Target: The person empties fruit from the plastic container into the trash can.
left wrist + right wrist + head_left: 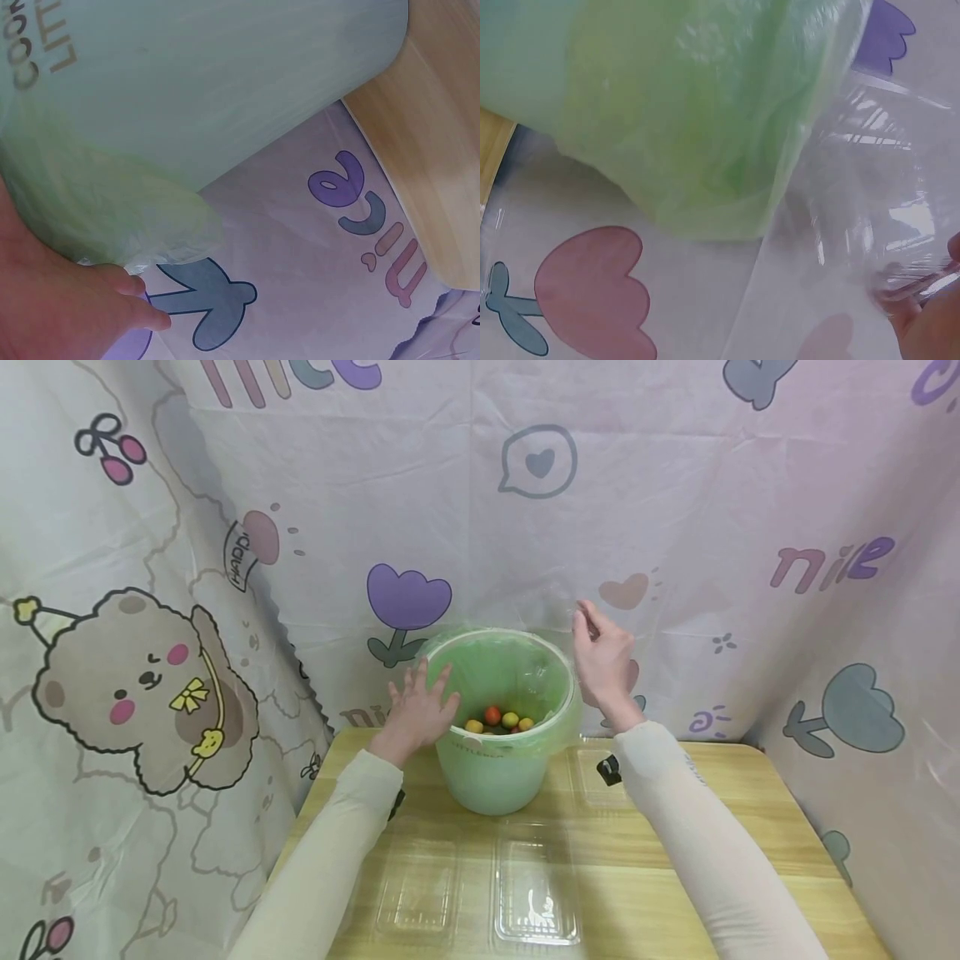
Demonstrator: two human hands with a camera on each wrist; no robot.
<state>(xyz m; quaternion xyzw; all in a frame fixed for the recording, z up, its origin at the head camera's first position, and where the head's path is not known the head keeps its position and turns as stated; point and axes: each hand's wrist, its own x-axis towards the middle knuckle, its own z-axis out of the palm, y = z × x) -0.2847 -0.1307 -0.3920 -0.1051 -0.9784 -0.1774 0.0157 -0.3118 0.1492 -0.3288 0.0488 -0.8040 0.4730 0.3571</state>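
A pale green bucket (pixel 491 777) stands near the back of the table, lined with a thin green plastic bag (pixel 697 135) folded over its rim. Small round red and yellow fruits (pixel 510 720), perhaps cherry tomatoes, lie at its bottom. My left hand (pixel 420 710) rests at the bucket's left rim, fingers spread against the bag. Raised at the right of the rim, my right hand (pixel 602 656) pinches the edge of a clear plastic container (pixel 900 195). That container is see-through and barely shows in the head view.
Two clear plastic containers (pixel 536 885) (pixel 418 893) sit on the wooden table (pixel 637 902) in front of the bucket. Another clear container (pixel 596 777) lies to its right, partly behind my right forearm. A printed cloth (pixel 675 510) hangs around the table's back and sides.
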